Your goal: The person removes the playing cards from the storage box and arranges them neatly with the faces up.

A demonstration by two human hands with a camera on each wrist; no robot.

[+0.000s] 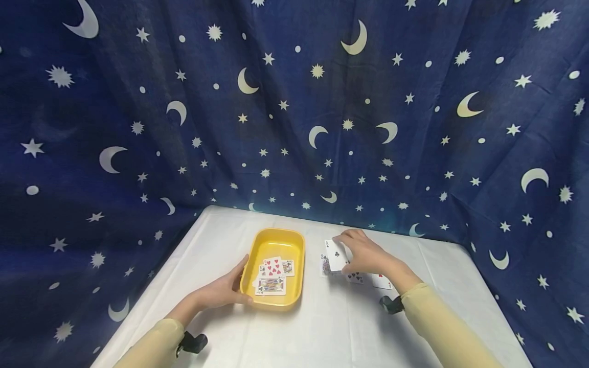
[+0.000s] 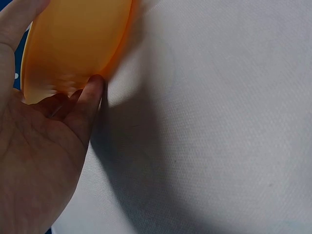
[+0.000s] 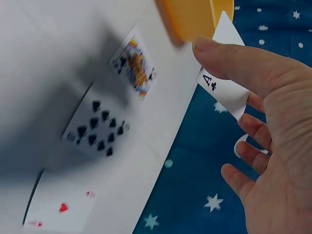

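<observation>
My right hand (image 1: 368, 254) pinches an ace of clubs (image 1: 337, 254) between thumb and fingers, raised above the table. In the right wrist view the thumb lies across this card (image 3: 229, 97). Beneath it on the cloth are a black-suit face card (image 1: 324, 267), a ten of spades (image 1: 355, 278) partly covered by the hand, and an ace of hearts (image 1: 382, 281). My left hand (image 1: 220, 290) grips the near left side of a yellow tray (image 1: 301, 266), its thumb at the front corner. Inside lie a hearts card (image 1: 272, 267), a face card (image 1: 270, 286) and another (image 1: 288, 267).
A white cloth (image 1: 322, 337) covers the table. Dark blue fabric (image 1: 294, 128) with moons and stars hangs behind and at both sides. Each wrist carries a small black device, one on the left (image 1: 192, 343) and one on the right (image 1: 391, 305).
</observation>
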